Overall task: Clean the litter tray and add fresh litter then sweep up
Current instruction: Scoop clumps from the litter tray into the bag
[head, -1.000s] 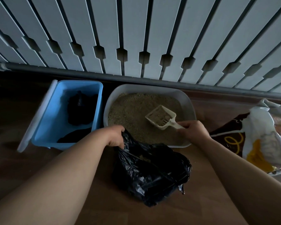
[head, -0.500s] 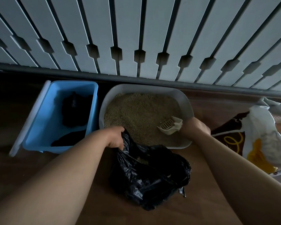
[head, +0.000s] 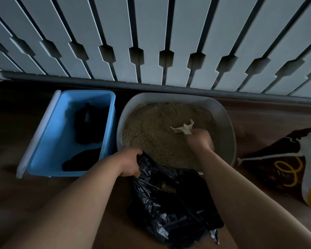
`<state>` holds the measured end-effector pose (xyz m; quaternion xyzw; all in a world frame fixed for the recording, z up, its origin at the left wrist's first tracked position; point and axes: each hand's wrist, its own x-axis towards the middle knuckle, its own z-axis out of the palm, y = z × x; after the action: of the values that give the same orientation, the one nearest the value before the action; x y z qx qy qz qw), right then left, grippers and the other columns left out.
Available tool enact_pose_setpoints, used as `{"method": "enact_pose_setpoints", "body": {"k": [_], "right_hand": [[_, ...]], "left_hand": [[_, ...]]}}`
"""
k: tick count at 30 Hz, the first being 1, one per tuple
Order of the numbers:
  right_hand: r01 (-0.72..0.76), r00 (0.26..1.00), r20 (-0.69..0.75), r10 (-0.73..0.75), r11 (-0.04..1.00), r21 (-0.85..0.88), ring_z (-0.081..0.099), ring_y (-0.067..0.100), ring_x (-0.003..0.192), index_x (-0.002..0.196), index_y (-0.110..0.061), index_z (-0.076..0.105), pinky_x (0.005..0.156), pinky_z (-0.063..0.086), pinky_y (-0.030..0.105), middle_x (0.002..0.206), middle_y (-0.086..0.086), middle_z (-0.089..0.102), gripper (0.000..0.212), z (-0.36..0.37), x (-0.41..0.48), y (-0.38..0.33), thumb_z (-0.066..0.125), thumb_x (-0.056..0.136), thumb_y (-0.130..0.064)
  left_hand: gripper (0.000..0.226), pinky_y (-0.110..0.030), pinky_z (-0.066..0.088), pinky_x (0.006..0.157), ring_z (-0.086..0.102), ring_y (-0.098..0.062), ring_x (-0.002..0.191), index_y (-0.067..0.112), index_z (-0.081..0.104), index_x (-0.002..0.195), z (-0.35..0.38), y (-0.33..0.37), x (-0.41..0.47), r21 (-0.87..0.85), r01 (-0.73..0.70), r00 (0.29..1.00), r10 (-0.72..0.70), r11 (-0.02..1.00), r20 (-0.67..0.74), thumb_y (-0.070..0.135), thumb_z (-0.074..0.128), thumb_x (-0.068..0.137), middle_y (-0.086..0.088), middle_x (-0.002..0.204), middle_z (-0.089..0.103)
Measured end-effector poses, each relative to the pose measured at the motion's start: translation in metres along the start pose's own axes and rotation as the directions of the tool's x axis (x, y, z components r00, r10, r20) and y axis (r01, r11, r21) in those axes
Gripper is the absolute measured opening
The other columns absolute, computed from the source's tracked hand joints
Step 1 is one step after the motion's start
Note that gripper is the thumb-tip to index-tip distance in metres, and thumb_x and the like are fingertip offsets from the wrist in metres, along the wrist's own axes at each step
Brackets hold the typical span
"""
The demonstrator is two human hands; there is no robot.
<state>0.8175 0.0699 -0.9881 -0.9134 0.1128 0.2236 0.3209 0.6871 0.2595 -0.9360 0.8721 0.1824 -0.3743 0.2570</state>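
Fingers [head: 194,135], right hand [head: 201,141]: curled tight round the handle of the scoop [head: 182,129], blade dug into the litter [head: 154,135] toward the far right corner.
Fingers [head: 136,153], left hand [head: 130,163]: pinching the rim of the black bag [head: 169,203], mouth held open at the near edge.
Location: litter tray [head: 229,130] on the floor, beside a blue bin [head: 59,141].
Handling: probably best to push the blade low, lift level, shake loose grains through, then tip straight over the bag mouth.
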Motion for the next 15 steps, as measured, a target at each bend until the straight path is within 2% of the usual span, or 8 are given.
{"method": "enact_pose_setpoints", "body": {"k": [4,7,10,15], "right_hand": [[-0.006,1.0,0.009,0.004,0.959,0.284,0.063,0.021,0.099,0.122,-0.03,0.065,0.09,0.052,0.04,0.111,-0.003,0.068,0.033,0.014,-0.002,0.012,0.062,0.089,-0.033],[0.019,1.0,0.0,-0.02,0.94,0.34,0.061,0.019,0.102,0.123,-0.031,0.065,0.093,0.051,0.04,0.118,-0.005,0.066,0.035,0.014,-0.004,0.017,0.065,0.088,-0.03],[0.027,0.999,0.013,-0.034,0.929,0.369,0.059,0.014,0.098,0.124,-0.03,0.064,0.087,0.05,0.034,0.113,-0.006,0.064,0.035,0.005,-0.005,0.019,0.065,0.09,-0.026],[0.07,0.995,0.04,-0.087,0.947,0.312,0.06,0.01,0.088,0.123,-0.027,0.065,0.075,0.045,0.026,0.107,-0.007,0.066,0.036,-0.011,-0.008,0.022,0.069,0.087,-0.024]], "left_hand": [[0.084,-0.027,0.039,0.103,0.04,-0.023,0.133,0.023,0.029,0.15,-0.001,-0.001,0.001,0.008,-0.018,1.0,0.018,1.0,-0.01,0.012,0.074,0.08,-0.004,0.15,0.034],[0.083,-0.028,0.039,0.103,0.04,-0.023,0.133,0.023,0.03,0.15,-0.002,0.001,0.001,0.013,-0.018,1.0,0.018,1.0,-0.008,0.013,0.074,0.08,-0.004,0.15,0.035],[0.083,-0.029,0.041,0.101,0.042,-0.023,0.131,0.024,0.03,0.15,-0.004,0.003,0.0,0.007,-0.009,1.0,0.009,1.0,0.008,0.012,0.073,0.081,-0.004,0.149,0.037],[0.082,-0.029,0.043,0.099,0.044,-0.024,0.13,0.024,0.029,0.15,-0.005,0.006,-0.002,0.003,0.005,1.0,-0.005,1.0,0.015,0.011,0.072,0.081,-0.005,0.147,0.039]]}}
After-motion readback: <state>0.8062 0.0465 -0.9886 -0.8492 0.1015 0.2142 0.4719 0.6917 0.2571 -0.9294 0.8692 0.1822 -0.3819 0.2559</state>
